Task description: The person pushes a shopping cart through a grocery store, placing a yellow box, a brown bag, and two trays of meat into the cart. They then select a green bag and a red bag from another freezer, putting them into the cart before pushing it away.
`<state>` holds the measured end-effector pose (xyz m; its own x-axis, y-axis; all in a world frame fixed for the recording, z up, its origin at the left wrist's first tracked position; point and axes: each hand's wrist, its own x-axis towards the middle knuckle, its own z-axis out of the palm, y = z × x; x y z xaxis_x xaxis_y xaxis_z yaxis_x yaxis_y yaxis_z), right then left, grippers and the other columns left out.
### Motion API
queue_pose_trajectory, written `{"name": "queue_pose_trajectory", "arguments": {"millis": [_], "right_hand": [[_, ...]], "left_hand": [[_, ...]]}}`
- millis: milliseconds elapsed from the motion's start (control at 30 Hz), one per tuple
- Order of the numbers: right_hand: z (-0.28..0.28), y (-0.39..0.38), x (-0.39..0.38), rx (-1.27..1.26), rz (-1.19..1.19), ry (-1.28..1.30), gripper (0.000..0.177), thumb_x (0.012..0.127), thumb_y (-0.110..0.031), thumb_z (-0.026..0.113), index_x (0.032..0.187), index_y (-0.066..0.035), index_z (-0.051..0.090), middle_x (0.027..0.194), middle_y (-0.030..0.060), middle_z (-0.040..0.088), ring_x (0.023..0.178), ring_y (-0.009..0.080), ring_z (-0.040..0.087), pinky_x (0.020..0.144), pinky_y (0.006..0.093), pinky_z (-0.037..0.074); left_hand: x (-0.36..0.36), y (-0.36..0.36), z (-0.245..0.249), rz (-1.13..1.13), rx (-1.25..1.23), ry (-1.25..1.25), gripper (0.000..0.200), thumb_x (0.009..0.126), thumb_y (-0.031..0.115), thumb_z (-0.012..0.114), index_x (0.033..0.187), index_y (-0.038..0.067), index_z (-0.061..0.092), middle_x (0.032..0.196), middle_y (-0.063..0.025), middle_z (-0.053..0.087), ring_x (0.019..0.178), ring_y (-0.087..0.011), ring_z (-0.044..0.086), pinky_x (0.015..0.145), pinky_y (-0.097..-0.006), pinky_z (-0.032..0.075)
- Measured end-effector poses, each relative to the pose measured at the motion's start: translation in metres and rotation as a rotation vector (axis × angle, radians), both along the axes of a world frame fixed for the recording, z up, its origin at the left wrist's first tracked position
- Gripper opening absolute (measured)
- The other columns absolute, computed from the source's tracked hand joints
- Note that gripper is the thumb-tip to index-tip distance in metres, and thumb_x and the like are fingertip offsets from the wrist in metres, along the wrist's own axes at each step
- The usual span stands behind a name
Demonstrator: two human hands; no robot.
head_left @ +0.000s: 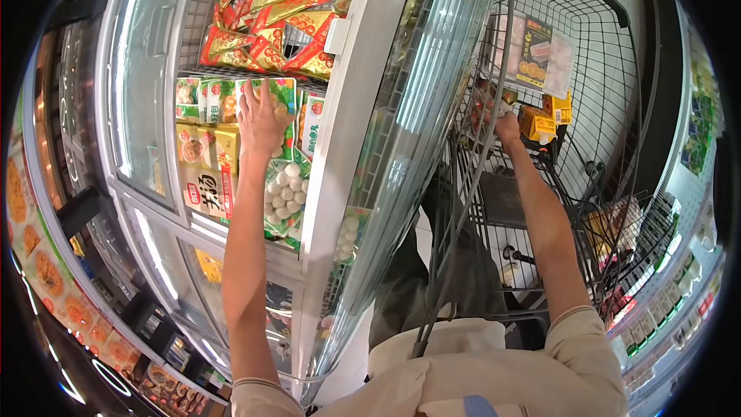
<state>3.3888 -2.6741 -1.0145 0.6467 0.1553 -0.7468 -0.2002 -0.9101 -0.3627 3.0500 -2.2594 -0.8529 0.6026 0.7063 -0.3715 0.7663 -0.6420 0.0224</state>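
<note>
My left hand (pixel 262 123) reaches into an open freezer, its fingers spread over the top of a green frozen-food bag (pixel 287 93). Just below it lie a clear-fronted bag of white balls (pixel 286 194) and a yellow-brown bag (pixel 207 158) with large dark characters. Inside a wire shopping cart (pixel 598 23), my right hand (pixel 508 130) is closed at the edge of a clear package with reddish contents (pixel 486 106). Beside that hand are small yellow boxes (pixel 537 125). Farther up in the cart lies a flat clear pack with a black label (pixel 532 54).
Red and gold packets (pixel 270 11) fill the freezer section beyond a wire divider. A white frame (pixel 340 123) and a sliding glass door (pixel 147 85) border the opening. Stocked shelves (pixel 687 286) stand on the far right, and food-picture panels (pixel 54 278) line the left.
</note>
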Motion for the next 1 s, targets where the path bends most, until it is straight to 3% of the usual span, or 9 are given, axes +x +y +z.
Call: {"name": "queue_pose_trajectory", "arguments": {"millis": [200,333,467,500,600,700,800,867,1000], "right_hand": [[0.076,0.011,0.036,0.049,0.565,-0.108,0.053,0.075,-0.033,0.083,0.109,0.006,0.068,0.097,0.0280,0.073,0.094,0.0451,0.071,0.087,0.0480,0.056],[0.244,0.067,0.042,0.025,0.657,-0.265,0.052,0.075,-0.023,0.081,0.115,0.007,0.066,0.094,0.0256,0.074,0.093,0.0431,0.072,0.084,0.0470,0.057],[0.350,0.096,0.050,0.168,0.550,-0.655,0.059,0.081,-0.023,0.086,0.124,0.008,0.060,0.098,0.0212,0.076,0.089,0.0337,0.076,0.082,0.0398,0.058],[0.365,0.104,0.054,0.218,0.502,-0.713,0.057,0.084,-0.020,0.088,0.126,0.006,0.060,0.101,0.0172,0.077,0.090,0.0234,0.076,0.081,0.0355,0.058],[0.405,0.173,0.040,0.763,0.264,-0.701,0.040,0.094,-0.009,0.080,0.128,0.003,0.062,0.119,0.0098,0.072,0.099,0.0139,0.070,0.088,0.0274,0.056],[0.415,0.237,0.036,0.891,0.348,-0.626,0.031,0.099,-0.020,0.074,0.120,0.002,0.068,0.106,0.0067,0.075,0.097,0.0101,0.069,0.081,0.0231,0.053],[0.392,0.310,0.005,0.826,0.379,-0.277,0.051,0.100,-0.046,0.068,0.125,0.000,0.068,0.105,0.0030,0.072,0.095,0.0080,0.066,0.085,0.0249,0.050],[0.356,0.343,0.004,0.845,0.602,-0.049,0.052,0.101,-0.047,0.066,0.121,0.000,0.069,0.102,0.0041,0.074,0.094,0.0119,0.069,0.082,0.0287,0.052],[0.285,0.370,0.000,0.937,0.851,-0.612,0.040,0.101,-0.040,0.065,0.106,-0.001,0.074,0.087,0.0155,0.075,0.078,0.0294,0.072,0.073,0.0398,0.054]], "left_hand": [[0.045,-0.005,0.060,0.037,-0.069,-0.469,0.070,0.096,0.029,0.074,0.153,0.006,0.041,0.155,-0.0243,0.041,0.140,-0.0448,0.042,0.114,-0.0526,0.039],[0.075,-0.020,0.130,0.147,-0.248,-0.733,0.051,0.104,0.022,0.065,0.149,0.005,0.048,0.148,-0.0136,0.053,0.138,-0.0282,0.048,0.115,-0.0431,0.039],[0.097,-0.025,0.180,0.266,-0.516,-1.016,0.043,0.106,0.025,0.062,0.143,0.005,0.055,0.140,-0.0097,0.058,0.131,-0.0228,0.054,0.110,-0.0374,0.042],[0.103,-0.024,0.188,0.292,-0.589,-1.093,0.042,0.105,0.027,0.062,0.141,0.005,0.057,0.136,-0.0101,0.059,0.129,-0.0234,0.055,0.108,-0.0371,0.043],[0.126,-0.013,0.195,0.221,-0.651,-1.178,0.047,0.101,0.030,0.070,0.139,0.005,0.058,0.131,-0.0097,0.064,0.118,-0.0185,0.063,0.099,-0.0334,0.051],[0.150,0.005,0.182,0.263,-0.838,-1.195,0.066,0.097,0.034,0.075,0.150,0.007,0.045,0.135,-0.0177,0.063,0.116,-0.0323,0.065,0.097,-0.0415,0.053],[0.147,0.024,0.193,0.333,-1.234,-1.253,0.085,0.095,0.038,0.078,0.160,0.011,0.031,0.151,-0.0222,0.049,0.132,-0.0415,0.053,0.109,-0.0466,0.045],[0.154,0.022,0.171,0.459,-1.005,-1.330,0.042,0.102,0.028,0.069,0.136,0.005,0.059,0.125,-0.0076,0.069,0.112,-0.0138,0.068,0.090,-0.0303,0.057],[0.123,0.062,0.077,0.922,-1.006,-1.298,0.047,0.094,0.031,0.079,0.128,0.005,0.060,0.102,-0.0054,0.071,0.088,-0.0141,0.072,0.070,-0.0296,0.059]]}}
